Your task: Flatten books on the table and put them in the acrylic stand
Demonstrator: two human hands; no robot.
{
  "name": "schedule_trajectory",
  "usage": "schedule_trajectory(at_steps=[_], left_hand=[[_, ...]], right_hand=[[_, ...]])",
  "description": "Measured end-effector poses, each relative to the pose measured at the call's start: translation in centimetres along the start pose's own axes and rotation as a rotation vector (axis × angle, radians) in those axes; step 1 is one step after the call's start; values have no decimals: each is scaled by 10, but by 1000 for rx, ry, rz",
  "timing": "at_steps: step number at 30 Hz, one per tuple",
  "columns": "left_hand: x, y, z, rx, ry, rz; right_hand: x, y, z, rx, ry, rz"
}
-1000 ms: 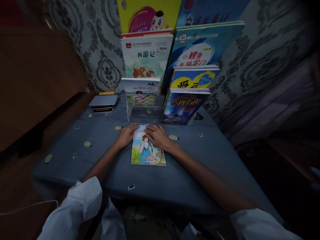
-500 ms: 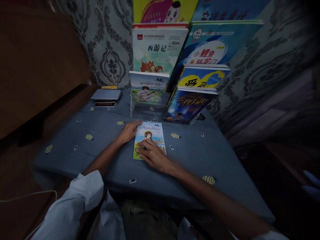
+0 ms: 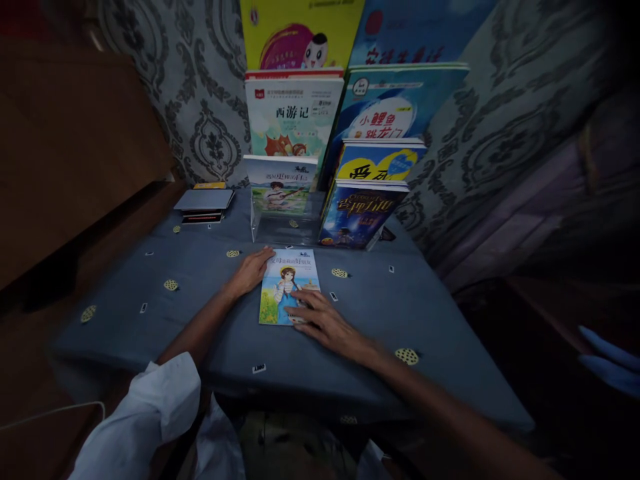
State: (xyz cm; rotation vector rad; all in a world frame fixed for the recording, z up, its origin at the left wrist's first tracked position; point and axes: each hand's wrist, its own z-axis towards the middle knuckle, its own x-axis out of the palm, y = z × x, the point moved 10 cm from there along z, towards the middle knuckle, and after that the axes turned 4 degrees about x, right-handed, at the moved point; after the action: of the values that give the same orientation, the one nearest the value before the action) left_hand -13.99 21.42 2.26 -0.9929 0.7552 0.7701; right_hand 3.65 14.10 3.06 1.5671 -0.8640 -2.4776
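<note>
One thin, closed book (image 3: 286,287), illustrated in blue, yellow and green

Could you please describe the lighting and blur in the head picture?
In the head view, light is dim and the upper right corner almost black; in the head view too, purple fabric at right looks smeared, while the picture book looks fairly clear.

Mid-frame, the left grip (image 3: 253,271) touches a book (image 3: 283,283) on the counter (image 3: 390,313); the right grip (image 3: 325,322) partly covers the book's lower right; upright books (image 3: 295,113) fill upper centre.
</note>
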Motion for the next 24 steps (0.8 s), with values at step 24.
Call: schedule_trajectory(at_steps=[24], left_hand=[[59, -85, 43, 209, 266, 153]], right_hand=[[-4, -2, 4, 70, -14, 63]])
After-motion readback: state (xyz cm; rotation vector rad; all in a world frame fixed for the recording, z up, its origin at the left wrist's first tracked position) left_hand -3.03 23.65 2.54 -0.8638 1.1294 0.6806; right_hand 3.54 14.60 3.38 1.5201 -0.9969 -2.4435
